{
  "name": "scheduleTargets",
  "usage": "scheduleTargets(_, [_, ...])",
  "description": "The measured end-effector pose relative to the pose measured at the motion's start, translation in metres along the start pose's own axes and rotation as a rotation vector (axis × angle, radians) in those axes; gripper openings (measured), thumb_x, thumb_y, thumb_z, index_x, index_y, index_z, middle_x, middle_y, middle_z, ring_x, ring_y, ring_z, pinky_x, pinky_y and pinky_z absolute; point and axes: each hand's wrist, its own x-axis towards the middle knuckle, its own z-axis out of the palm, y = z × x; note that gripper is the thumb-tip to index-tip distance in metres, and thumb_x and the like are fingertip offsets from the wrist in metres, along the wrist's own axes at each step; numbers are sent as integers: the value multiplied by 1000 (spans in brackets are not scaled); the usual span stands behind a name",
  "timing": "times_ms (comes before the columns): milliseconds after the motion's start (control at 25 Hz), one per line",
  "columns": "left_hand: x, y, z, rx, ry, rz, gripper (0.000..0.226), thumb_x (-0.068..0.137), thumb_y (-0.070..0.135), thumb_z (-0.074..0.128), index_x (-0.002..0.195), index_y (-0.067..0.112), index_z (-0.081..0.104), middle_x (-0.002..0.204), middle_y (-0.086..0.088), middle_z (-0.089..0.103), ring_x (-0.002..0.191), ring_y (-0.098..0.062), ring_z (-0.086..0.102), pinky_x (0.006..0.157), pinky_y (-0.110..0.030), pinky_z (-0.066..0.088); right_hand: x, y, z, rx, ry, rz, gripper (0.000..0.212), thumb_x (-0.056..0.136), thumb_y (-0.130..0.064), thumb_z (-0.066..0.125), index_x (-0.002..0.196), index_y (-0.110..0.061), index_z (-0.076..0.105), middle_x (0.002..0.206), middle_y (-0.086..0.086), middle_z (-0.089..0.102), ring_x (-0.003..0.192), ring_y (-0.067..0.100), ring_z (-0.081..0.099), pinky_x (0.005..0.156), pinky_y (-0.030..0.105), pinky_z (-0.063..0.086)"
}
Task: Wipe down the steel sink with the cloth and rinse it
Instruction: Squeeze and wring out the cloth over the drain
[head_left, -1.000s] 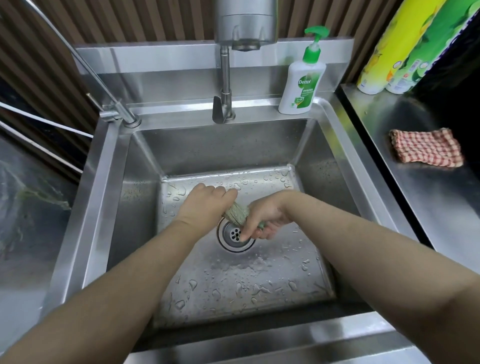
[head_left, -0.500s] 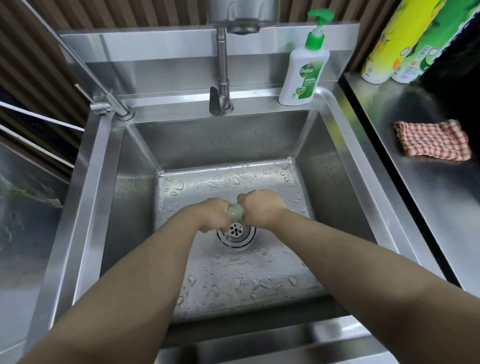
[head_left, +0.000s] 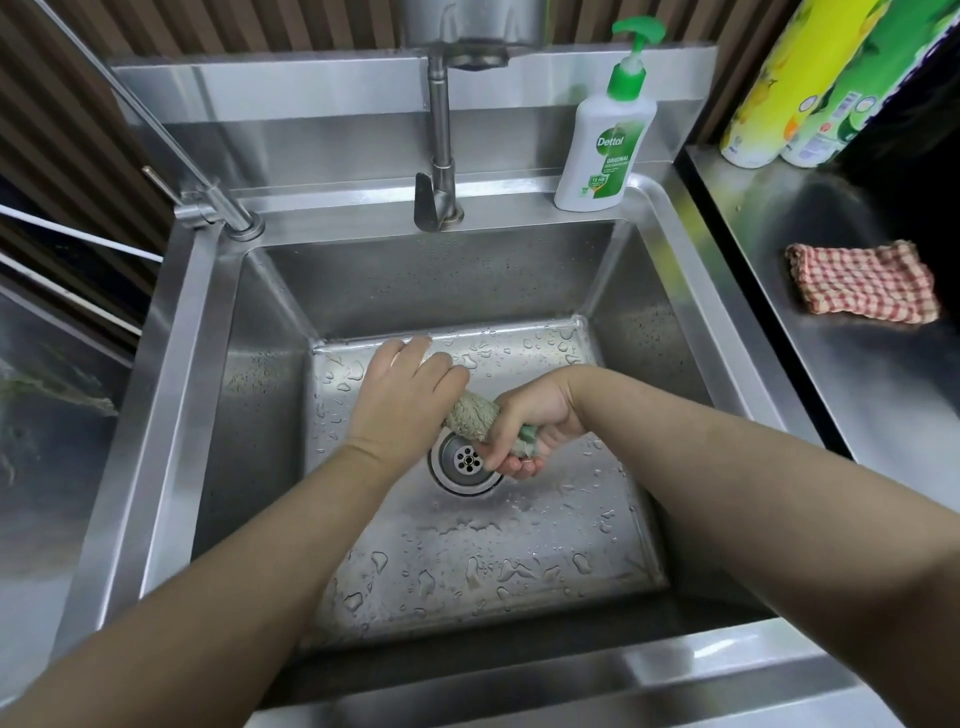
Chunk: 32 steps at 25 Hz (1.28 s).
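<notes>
A twisted beige and green cloth (head_left: 474, 418) hangs over the drain (head_left: 466, 461) of the steel sink (head_left: 260, 395). My left hand (head_left: 402, 397) grips one end of the roll, knuckles up. My right hand (head_left: 535, 423) grips the other end from the right, fingers curled under it just above the drain. Water drops cover the sink floor. The tap (head_left: 440, 145) stands at the back; no water runs from it.
A Dettol soap pump bottle (head_left: 605, 140) stands on the back right rim. A red checked cloth (head_left: 865, 283) lies on the steel counter to the right, with yellow and green packs (head_left: 800, 83) behind it. A thin swivel spout (head_left: 208, 205) rises at the back left corner.
Half a second ago both fists were close together on the cloth; now they have turned and parted, so more of the twisted roll shows. The view has shifted slightly.
</notes>
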Motion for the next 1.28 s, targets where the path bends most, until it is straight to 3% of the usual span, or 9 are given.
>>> scheduleTargets(80, [12, -9, -3, -52, -37, 114, 35, 49, -4, 59, 78, 12, 50, 59, -5, 56, 54, -27, 57, 60, -34, 35, 1, -1, 4, -8, 25, -27, 27, 83, -15, 58, 57, -17, 53, 50, -6, 49, 43, 6, 41, 44, 15, 31])
scheduleTargets(160, [19, -15, -6, -59, -185, 120, 40, 38, -5, 69, 73, 9, 56, 52, -6, 55, 42, -25, 54, 49, -27, 38, 4, -4, 9, -39, 232, -36, 35, 84, -21, 66, 54, -16, 47, 45, -6, 43, 39, 8, 32, 42, 19, 22])
scheduleTargets(200, [20, -17, -8, -44, -276, 109, 39, 39, -3, 72, 73, 7, 58, 54, -8, 56, 43, -26, 55, 47, -26, 38, 7, -7, 13, -105, 399, -29, 39, 82, -26, 69, 52, -16, 46, 43, -5, 41, 39, 9, 31, 42, 20, 22])
scheduleTargets(280, [23, -14, -14, 11, -527, 9, 28, 65, 4, 66, 92, 7, 56, 75, -10, 63, 63, -30, 62, 54, -31, 37, 15, -12, 23, -356, 753, 12, 35, 79, -32, 71, 57, -15, 51, 50, -2, 46, 43, 13, 40, 43, 21, 29])
scheduleTargets(400, [23, -5, -9, -104, -812, -231, 22, 83, 11, 47, 104, 12, 49, 93, -10, 61, 77, -30, 55, 60, -32, 37, 27, -7, 30, -581, 1004, 81, 20, 81, -29, 65, 79, -12, 57, 68, 0, 50, 65, 19, 52, 48, 22, 35])
scheduleTargets(560, [15, 0, 11, -380, -900, -430, 1, 81, 17, 48, 81, 17, 49, 92, -9, 60, 75, -25, 50, 60, -29, 40, 37, -2, 26, -733, 1088, 138, 8, 82, -24, 57, 82, -16, 55, 73, -1, 51, 73, 24, 54, 61, 26, 44])
scheduleTargets(680, [12, -1, 20, -485, -886, -508, 20, 79, 13, 48, 65, 23, 39, 88, -8, 60, 75, -24, 51, 62, -28, 42, 36, -4, 21, -849, 1100, 128, 10, 80, -20, 55, 90, -16, 56, 82, 1, 55, 73, 24, 53, 63, 28, 46])
scheduleTargets(1080, [11, 11, 10, -638, -882, -646, 10, 77, 7, 54, 77, 16, 50, 86, -8, 57, 78, -24, 54, 66, -29, 46, 32, 8, 23, -979, 1105, 120, 12, 85, -26, 54, 84, -18, 44, 78, 1, 51, 71, 25, 51, 60, 29, 43])
scheduleTargets(1280, [9, 14, -3, -571, -761, -619, 15, 81, 16, 57, 87, 17, 43, 86, -8, 58, 78, -27, 56, 58, -28, 39, 27, 5, 32, -917, 1173, 108, 15, 85, -17, 52, 99, -12, 52, 95, 8, 63, 77, 28, 55, 61, 30, 41])
